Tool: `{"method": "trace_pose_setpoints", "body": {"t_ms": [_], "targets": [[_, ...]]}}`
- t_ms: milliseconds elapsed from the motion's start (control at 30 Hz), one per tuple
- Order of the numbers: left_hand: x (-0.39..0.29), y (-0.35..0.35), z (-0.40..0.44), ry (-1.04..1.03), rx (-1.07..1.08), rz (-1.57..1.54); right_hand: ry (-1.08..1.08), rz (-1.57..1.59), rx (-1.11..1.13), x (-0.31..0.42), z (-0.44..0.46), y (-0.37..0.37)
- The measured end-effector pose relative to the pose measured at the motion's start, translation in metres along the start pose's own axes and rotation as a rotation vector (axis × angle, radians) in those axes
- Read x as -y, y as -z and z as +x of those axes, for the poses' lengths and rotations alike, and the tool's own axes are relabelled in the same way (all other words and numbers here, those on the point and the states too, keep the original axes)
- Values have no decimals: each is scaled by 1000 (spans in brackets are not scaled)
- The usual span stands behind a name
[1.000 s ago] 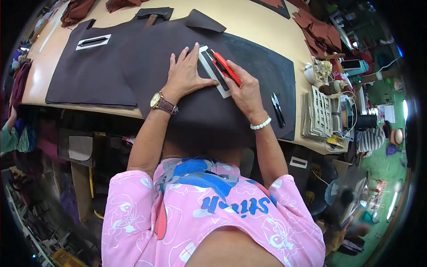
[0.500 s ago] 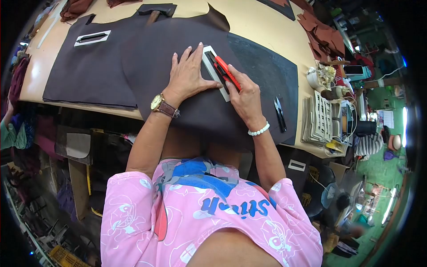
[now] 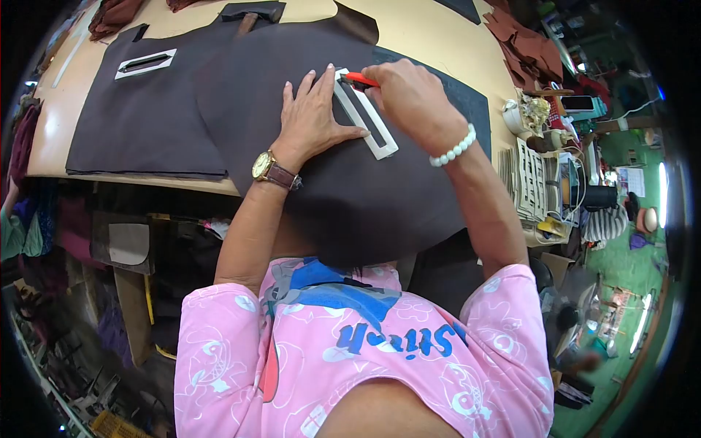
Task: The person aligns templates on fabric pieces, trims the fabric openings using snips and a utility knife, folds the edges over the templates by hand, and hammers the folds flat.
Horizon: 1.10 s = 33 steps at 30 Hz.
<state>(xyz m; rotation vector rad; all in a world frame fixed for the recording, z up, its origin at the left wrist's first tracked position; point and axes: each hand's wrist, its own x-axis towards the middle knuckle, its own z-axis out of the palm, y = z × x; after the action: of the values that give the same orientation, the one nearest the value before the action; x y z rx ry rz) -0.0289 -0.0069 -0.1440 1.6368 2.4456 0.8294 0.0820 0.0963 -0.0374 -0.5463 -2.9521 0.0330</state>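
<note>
My left hand (image 3: 310, 117) lies flat with its fingers spread on a dark brown leather-like sheet (image 3: 252, 87). Its fingertips and thumb touch the left edge of a white slotted template (image 3: 384, 150), which rests slantwise on the sheet. A red utility knife (image 3: 359, 79) is gripped in my right hand (image 3: 418, 102). The knife's front end is at the far end of the template's slot; its blade tip is too small to make out. My right hand covers most of the knife's handle.
Beneath the sheet lies a dark cutting mat (image 3: 471, 95). Another white slotted template (image 3: 146, 64) sits on the material at left. A hammer (image 3: 247, 24) lies at the back. Stacked templates (image 3: 531, 179) and a phone (image 3: 577, 104) are at right, with reddish-brown pieces (image 3: 517, 47) behind.
My right hand has moved up and away from me with the utility knife, from the template's near part to its far end. My right forearm now covers where the small black snips lay.
</note>
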Motion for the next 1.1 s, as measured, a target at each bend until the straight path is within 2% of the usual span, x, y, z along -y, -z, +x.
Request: {"method": "trace_pose_setpoints", "body": {"t_ms": [200,300,1100], "targets": [[-1,2,0,-2,-7,-24,22,-25,115,-2,12,12],[-1,2,0,-2,-10,-30,-44,-32,201,1,9,18],[-1,0,0,8,-36,0,-189,69,144,9,-82,21]]}}
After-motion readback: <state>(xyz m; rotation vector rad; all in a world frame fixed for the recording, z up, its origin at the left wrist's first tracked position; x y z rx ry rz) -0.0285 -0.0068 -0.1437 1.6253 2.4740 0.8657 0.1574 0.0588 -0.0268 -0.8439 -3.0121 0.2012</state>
